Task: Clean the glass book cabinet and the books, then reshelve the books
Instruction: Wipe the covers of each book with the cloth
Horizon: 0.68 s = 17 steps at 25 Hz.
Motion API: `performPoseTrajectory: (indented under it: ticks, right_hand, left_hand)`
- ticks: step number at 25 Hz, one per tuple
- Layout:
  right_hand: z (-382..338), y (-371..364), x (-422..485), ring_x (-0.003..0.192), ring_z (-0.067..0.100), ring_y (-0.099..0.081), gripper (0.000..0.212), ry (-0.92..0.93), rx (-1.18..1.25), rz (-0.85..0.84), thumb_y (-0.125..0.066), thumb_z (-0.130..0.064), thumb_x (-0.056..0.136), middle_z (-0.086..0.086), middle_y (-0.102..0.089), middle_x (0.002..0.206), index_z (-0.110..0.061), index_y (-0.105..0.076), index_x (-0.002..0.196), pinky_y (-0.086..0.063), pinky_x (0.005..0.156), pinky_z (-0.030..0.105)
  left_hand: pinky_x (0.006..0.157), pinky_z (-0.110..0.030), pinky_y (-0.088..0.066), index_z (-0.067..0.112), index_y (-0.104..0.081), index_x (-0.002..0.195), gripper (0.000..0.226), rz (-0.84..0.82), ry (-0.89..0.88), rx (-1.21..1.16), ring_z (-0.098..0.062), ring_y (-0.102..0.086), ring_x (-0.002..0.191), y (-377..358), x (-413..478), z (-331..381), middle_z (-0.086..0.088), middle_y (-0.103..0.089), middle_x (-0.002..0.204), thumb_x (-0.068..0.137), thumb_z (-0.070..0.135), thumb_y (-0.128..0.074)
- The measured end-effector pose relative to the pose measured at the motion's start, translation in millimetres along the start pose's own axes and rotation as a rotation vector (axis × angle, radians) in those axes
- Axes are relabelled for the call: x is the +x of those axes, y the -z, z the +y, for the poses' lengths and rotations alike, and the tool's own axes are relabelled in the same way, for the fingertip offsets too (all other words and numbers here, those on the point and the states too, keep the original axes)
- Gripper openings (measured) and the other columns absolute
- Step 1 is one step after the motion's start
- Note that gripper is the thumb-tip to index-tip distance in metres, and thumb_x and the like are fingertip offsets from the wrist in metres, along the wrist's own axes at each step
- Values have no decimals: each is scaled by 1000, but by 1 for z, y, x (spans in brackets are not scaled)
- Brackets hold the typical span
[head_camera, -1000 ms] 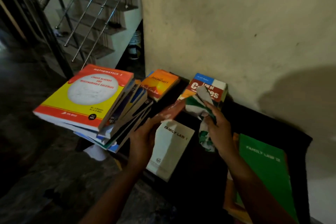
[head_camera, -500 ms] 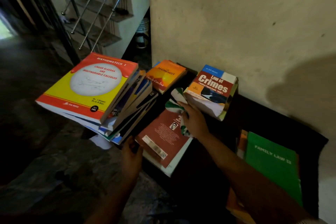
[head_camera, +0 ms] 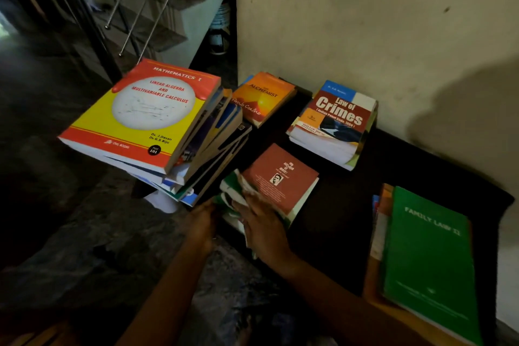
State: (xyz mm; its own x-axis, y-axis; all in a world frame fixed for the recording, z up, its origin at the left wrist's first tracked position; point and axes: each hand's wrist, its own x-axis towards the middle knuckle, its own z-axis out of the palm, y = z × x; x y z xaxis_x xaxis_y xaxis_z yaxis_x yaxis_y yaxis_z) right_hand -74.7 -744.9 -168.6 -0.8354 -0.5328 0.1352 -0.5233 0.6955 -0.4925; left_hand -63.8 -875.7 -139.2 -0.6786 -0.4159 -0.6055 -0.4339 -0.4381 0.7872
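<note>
Grip of the right hand [head_camera: 262, 226] is lying fairly flat, pressing a cloth [head_camera: 234, 194] onto the red book [head_camera: 280, 177]; that of the left hand [head_camera: 202, 223] I cannot tell. Wiping is risking knocking the leaning stack [head_camera: 157, 126] over.

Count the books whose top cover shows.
5: Mathematics I atop the stack, The Alchemist behind it, Law of Crimes by the wall, a red-brown book by the right hand, Family Law II far right. Others hidden underneath.

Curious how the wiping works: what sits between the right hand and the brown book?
A green-and-white cloth, bunched under the right hand at the near-left edge of the brown book. The head view shows it.
</note>
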Motion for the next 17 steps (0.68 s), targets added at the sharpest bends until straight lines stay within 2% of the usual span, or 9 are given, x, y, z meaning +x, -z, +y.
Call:
performPoseTrajectory:
  ticks: [1,3,6,7,9,10,12,15,17]
  right_hand:
    - [-3,4,-5,119,22,-54,40,8,69,8,-40,-20,87,7,-57,130,-18,-64,119,-47,96,35]
    - [0,25,-11,124,18,-48,40,-76,249,32,-44,-7,91,2,-53,134,-18,-57,127,-35,102,19]
    - [10,82,-20,116,15,-54,46,-235,443,141,-48,4,91,-4,-54,125,-24,-52,127,-38,92,8]
    - [14,104,-24,114,13,-55,47,-274,462,196,-48,4,91,-4,-54,125,-27,-49,127,-39,89,7]
    - [26,148,-36,119,7,-48,46,-293,393,335,-51,6,90,-7,-50,126,-22,-50,127,-31,89,-2]
    - [33,167,-44,120,3,-46,44,-310,361,388,-51,6,90,-8,-48,125,-18,-52,126,-28,87,-6]
    - [49,201,-64,119,6,-47,40,-362,356,468,-50,2,92,-9,-50,123,-21,-52,124,-29,85,-7]
    - [70,245,-101,117,-1,-45,41,-389,266,625,-49,-1,93,-12,-49,125,-29,-49,123,-30,91,-3]
    - [80,269,-124,112,-7,-42,42,-404,149,683,-49,0,93,-10,-48,126,-26,-50,127,-28,89,-5]
  left_hand:
    - [50,-19,-48,1,-60,87,24,-21,2,-32,-11,-59,58,1,-3,0,-4,-63,67,97,4,-39]
    - [58,-23,-48,8,-60,83,28,-51,-20,-77,-15,-60,68,1,-11,4,-7,-64,77,98,11,-37]
    - [76,-31,-51,3,-66,98,17,-30,-191,89,-29,-64,92,-12,-17,4,-20,-66,104,89,15,-59]
    - [84,-36,-51,2,-67,102,24,-43,-261,127,-32,-64,98,-21,-24,5,-19,-67,105,84,17,-64]
    - [90,-42,-51,5,-68,103,26,-98,-392,119,-26,-65,98,-45,-42,14,-13,-69,100,82,19,-66]
    - [87,-40,-53,9,-69,103,21,-126,-447,84,-20,-66,94,-60,-53,19,-8,-70,97,84,18,-64]
    - [78,-25,-55,19,-69,98,14,-200,-581,16,-10,-66,85,-93,-81,27,0,-70,90,87,15,-63]
    - [76,-14,-49,23,-68,100,19,-303,-934,178,-8,-65,89,-142,-123,21,4,-69,95,86,10,-63]
    - [83,-15,-48,29,-65,105,23,-429,-1129,332,-6,-63,98,-172,-140,4,9,-66,102,88,14,-60]
